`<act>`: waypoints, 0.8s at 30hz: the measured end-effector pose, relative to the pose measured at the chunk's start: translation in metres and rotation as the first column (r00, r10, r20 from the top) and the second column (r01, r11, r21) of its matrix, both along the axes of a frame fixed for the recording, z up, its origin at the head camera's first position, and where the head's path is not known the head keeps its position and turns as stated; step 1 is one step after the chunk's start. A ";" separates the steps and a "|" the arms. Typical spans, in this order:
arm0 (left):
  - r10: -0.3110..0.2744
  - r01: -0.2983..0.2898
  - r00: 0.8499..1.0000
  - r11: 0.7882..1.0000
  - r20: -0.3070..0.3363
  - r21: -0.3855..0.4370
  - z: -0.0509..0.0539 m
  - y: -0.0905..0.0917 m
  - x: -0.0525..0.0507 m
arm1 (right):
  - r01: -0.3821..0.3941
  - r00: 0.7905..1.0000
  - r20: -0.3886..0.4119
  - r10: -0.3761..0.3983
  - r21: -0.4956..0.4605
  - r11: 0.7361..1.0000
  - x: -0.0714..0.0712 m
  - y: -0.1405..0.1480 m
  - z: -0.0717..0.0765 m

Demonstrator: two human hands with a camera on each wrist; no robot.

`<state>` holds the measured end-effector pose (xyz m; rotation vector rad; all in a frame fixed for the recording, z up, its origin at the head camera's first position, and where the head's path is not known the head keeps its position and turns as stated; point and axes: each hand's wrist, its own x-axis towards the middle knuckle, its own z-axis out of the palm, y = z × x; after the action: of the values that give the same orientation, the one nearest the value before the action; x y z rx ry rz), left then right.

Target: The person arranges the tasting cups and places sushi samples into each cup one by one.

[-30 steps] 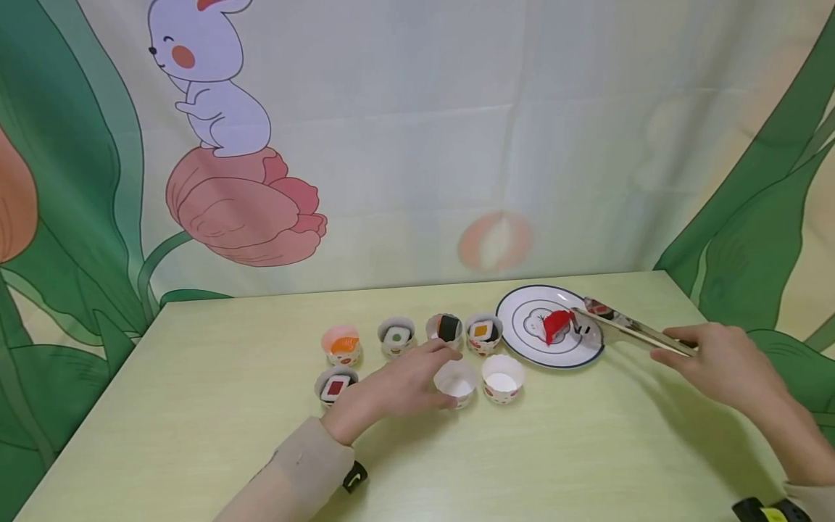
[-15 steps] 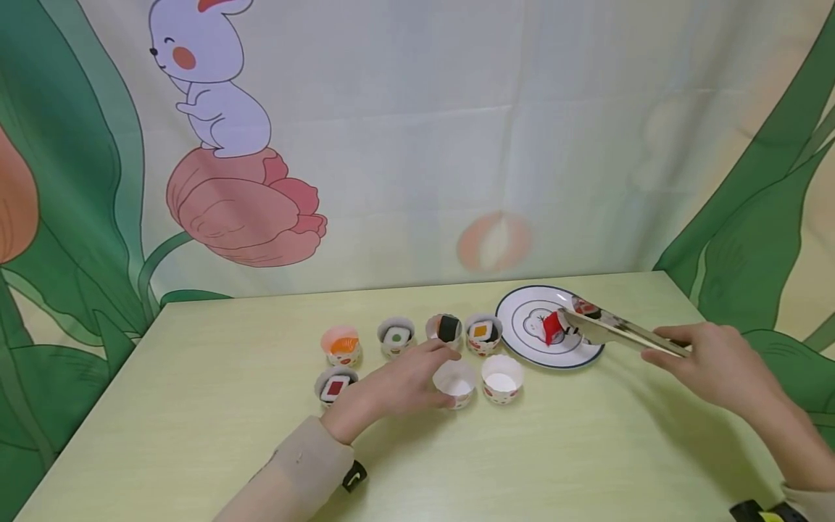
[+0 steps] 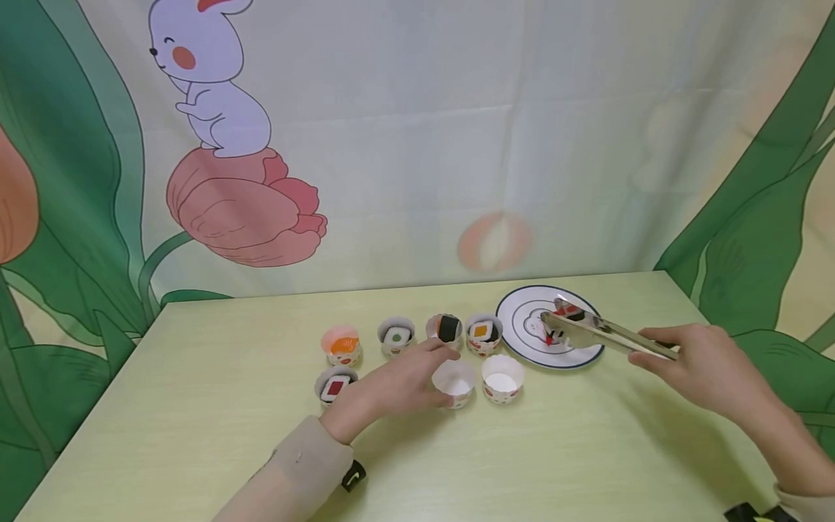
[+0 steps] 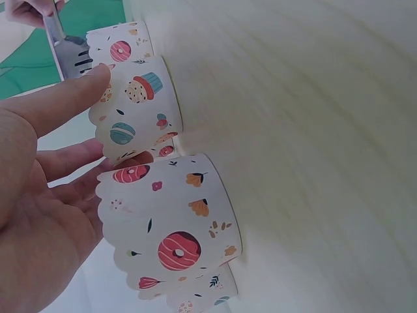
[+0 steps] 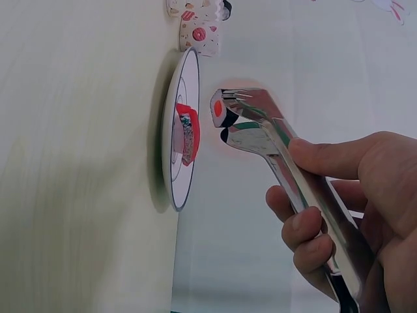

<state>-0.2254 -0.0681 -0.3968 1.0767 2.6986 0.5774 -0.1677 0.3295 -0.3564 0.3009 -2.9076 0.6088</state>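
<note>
My left hand [image 3: 404, 380] holds a white paper baking cup [image 3: 459, 375]; in the left wrist view the thumb lies on the printed cup wall [image 4: 133, 107], the fingers behind it. Beside it stands another baking cup [image 3: 503, 380], its inside bare. My right hand [image 3: 717, 366] grips metal tongs [image 3: 607, 332] over the blue-rimmed plate [image 3: 535, 355]. In the right wrist view, the tong tips pinch a toy sushi roll [image 5: 219, 111] with a red centre, apart from the plate. A red-topped sushi piece [image 5: 189, 137] lies on that plate, mostly hidden by the tongs in the head view.
Behind and left of my left hand stand several cups with sushi: orange-topped [image 3: 343, 346], green-centred [image 3: 396, 337], black-wrapped [image 3: 449, 328], yellow-centred [image 3: 483, 333] and red-centred [image 3: 335, 388]. A printed curtain [image 3: 391, 145] hangs behind the table [image 3: 196, 406].
My right hand has moved slightly left with the tongs, carrying the pinched sushi roll left across the plate, over the red-topped piece. My left hand keeps its place at the baking cup.
</note>
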 end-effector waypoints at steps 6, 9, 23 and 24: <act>-0.005 0.005 1.000 1.000 -0.003 0.001 0.000 -0.001 -0.001 | -0.038 0.999 -0.028 0.038 -0.003 0.999 0.000 -0.004 0.001; -0.008 0.008 1.000 1.000 -0.003 0.005 0.000 -0.001 -0.001 | -0.047 0.999 -0.028 0.047 -0.008 0.999 0.000 -0.007 0.000; 0.006 -0.006 1.000 1.000 -0.002 -0.008 0.001 -0.002 -0.001 | -0.077 0.996 -0.043 0.076 -0.009 0.997 0.001 -0.020 0.000; 0.007 -0.007 1.000 1.000 -0.002 -0.007 0.001 -0.002 -0.001 | -0.081 0.996 -0.043 0.081 -0.010 0.997 0.001 -0.021 0.000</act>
<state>-0.2269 -0.0706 -0.3963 1.0676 2.7052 0.5674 -0.1662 0.3086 -0.3563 0.4266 -2.8622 0.6230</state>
